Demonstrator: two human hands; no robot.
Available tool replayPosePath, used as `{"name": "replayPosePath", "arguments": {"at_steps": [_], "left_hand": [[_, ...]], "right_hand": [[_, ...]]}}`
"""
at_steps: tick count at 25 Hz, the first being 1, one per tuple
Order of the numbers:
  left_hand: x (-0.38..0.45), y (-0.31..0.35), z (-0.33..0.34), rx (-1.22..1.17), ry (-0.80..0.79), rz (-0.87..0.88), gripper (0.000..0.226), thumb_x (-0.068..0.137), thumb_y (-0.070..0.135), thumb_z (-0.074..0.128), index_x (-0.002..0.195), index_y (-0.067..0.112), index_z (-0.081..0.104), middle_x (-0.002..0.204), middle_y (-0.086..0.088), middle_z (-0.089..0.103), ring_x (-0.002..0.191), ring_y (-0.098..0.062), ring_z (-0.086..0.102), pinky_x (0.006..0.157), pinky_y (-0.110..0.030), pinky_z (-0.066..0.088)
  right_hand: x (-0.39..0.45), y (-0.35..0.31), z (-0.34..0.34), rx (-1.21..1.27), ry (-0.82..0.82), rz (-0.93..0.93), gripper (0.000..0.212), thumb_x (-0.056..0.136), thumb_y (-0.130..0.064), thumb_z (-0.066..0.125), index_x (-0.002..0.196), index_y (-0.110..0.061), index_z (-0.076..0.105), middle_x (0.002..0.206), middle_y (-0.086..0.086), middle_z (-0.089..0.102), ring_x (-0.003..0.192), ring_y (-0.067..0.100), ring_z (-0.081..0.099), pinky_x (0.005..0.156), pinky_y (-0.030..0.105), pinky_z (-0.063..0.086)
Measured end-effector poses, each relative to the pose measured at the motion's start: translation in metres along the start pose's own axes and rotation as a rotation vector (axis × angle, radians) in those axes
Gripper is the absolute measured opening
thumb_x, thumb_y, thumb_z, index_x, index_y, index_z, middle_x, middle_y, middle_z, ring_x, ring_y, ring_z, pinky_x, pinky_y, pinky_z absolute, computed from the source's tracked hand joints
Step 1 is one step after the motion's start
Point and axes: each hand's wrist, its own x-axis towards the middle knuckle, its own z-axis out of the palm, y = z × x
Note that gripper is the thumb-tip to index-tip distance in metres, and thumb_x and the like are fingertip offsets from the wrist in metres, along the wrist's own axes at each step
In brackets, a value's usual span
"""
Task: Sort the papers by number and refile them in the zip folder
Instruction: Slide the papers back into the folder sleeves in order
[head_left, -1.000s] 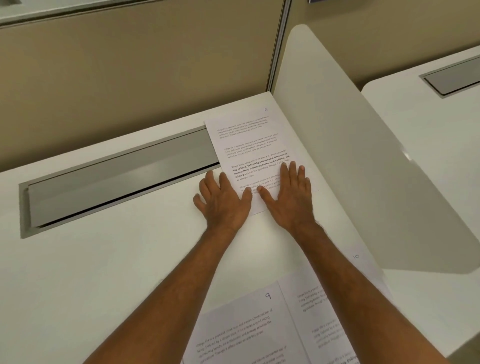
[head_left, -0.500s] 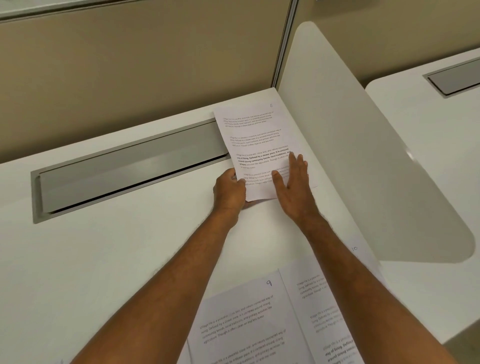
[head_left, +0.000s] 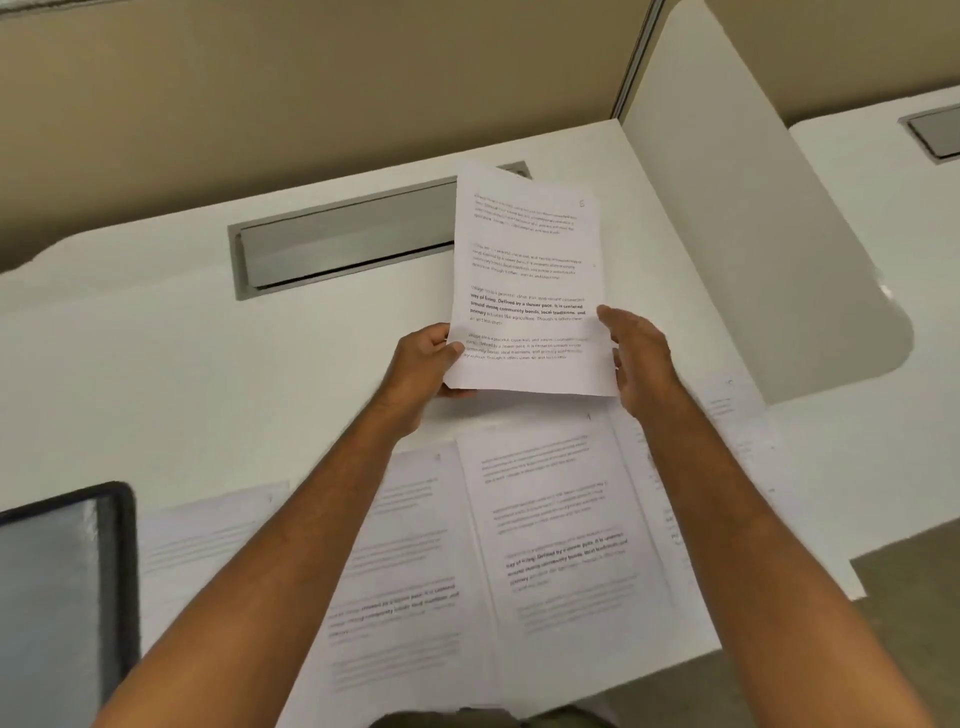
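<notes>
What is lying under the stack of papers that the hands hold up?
Under the held stack lie the white desk and the right end of the grey cable tray. Just below it, more sheets lie flat. How far the tray runs behind the stack is hidden.

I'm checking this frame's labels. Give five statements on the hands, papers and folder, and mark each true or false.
1. The left hand grips the lifted sheet at its lower left corner. True.
2. The right hand lies flat on the desk. False: it is raised at the sheet's right edge, fingers open.
3. The lifted sheet lies flat on the desk. False: it is held up, covering the end of the grey slot.
4. More papers lie spread on the desk nearer the person. True.
5. The folder is beside the white divider. False: it lies at the lower left, and the divider stands on the right.
</notes>
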Motion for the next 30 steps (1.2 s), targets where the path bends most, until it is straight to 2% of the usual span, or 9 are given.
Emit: {"name": "replayPosePath", "arguments": {"at_steps": [2,4,7,10,15,18,22,26,30], "left_hand": [[-0.033,-0.015,-0.036,-0.005,0.001,0.005,0.026,0.106,0.007,0.051,0.127,0.011,0.066,0.116,-0.004,0.075,0.101,-0.019,0.072,0.066,-0.033,0.062],[-0.064,-0.030,-0.071,-0.007,0.005,0.006,0.024,0.105,0.008,0.053,0.123,0.012,0.068,0.114,-0.003,0.076,0.098,-0.016,0.073,0.067,-0.033,0.062],[-0.111,-0.056,-0.119,-0.008,0.009,-0.007,0.019,0.104,0.009,0.056,0.117,0.011,0.071,0.108,-0.001,0.078,0.095,-0.013,0.073,0.070,-0.032,0.061],[-0.153,-0.083,-0.163,-0.006,0.039,-0.027,0.015,0.102,0.012,0.061,0.110,0.011,0.073,0.104,-0.002,0.079,0.093,-0.015,0.073,0.070,-0.032,0.061],[-0.215,-0.117,-0.249,-0.102,0.103,-0.076,0.018,0.102,0.017,0.063,0.114,0.007,0.072,0.110,-0.015,0.077,0.088,-0.023,0.075,0.065,-0.031,0.063],[-0.249,-0.136,-0.305,-0.180,0.043,-0.127,0.016,0.099,0.014,0.065,0.110,0.003,0.070,0.098,-0.012,0.077,0.080,-0.023,0.075,0.065,-0.028,0.063],[-0.282,-0.160,-0.370,-0.179,0.059,-0.141,0.009,0.095,0.012,0.071,0.096,0.004,0.069,0.085,-0.011,0.074,0.066,-0.019,0.069,0.064,-0.029,0.063],[-0.302,-0.177,-0.409,-0.196,0.110,-0.120,0.014,0.093,0.013,0.074,0.085,0.007,0.064,0.077,-0.009,0.068,0.061,-0.017,0.064,0.057,-0.026,0.058],[-0.317,-0.188,-0.423,-0.336,0.150,-0.104,0.013,0.095,0.011,0.070,0.085,0.009,0.062,0.074,-0.008,0.063,0.061,-0.016,0.058,0.056,-0.024,0.053]], "right_hand": [[-0.034,0.016,0.016,0.035,-0.104,0.080,0.031,0.090,-0.035,0.080,0.115,-0.017,0.074,0.112,0.003,0.077,0.100,0.024,0.074,0.089,0.038,0.060],[-0.070,0.030,0.037,0.016,-0.208,0.097,0.038,0.091,-0.034,0.079,0.123,-0.014,0.073,0.117,0.005,0.078,0.108,0.025,0.075,0.093,0.042,0.061],[-0.121,0.055,0.075,-0.004,-0.327,0.103,0.033,0.092,-0.021,0.079,0.122,-0.011,0.072,0.114,0.005,0.079,0.103,0.023,0.077,0.085,0.038,0.063],[-0.165,0.087,0.108,-0.068,-0.376,0.085,0.032,0.090,-0.010,0.079,0.121,-0.009,0.073,0.113,0.007,0.079,0.103,0.024,0.077,0.089,0.040,0.063],[-0.231,0.129,0.168,-0.118,-0.401,-0.046,0.038,0.092,-0.013,0.078,0.129,-0.008,0.070,0.121,0.006,0.077,0.113,0.024,0.074,0.100,0.043,0.058],[-0.264,0.153,0.209,-0.118,-0.378,-0.101,0.044,0.090,-0.019,0.081,0.131,-0.010,0.070,0.125,0.006,0.075,0.118,0.025,0.072,0.106,0.046,0.054],[-0.305,0.176,0.263,-0.134,-0.374,-0.102,0.040,0.090,-0.019,0.081,0.127,-0.009,0.071,0.119,0.004,0.078,0.112,0.025,0.074,0.098,0.042,0.059],[-0.330,0.193,0.302,-0.156,-0.398,-0.110,0.034,0.091,-0.018,0.079,0.123,-0.012,0.072,0.118,0.005,0.078,0.110,0.024,0.075,0.098,0.043,0.059],[-0.344,0.198,0.323,-0.163,-0.440,-0.116,0.033,0.092,-0.017,0.078,0.124,-0.012,0.072,0.117,0.005,0.078,0.109,0.024,0.075,0.096,0.041,0.060]]}}
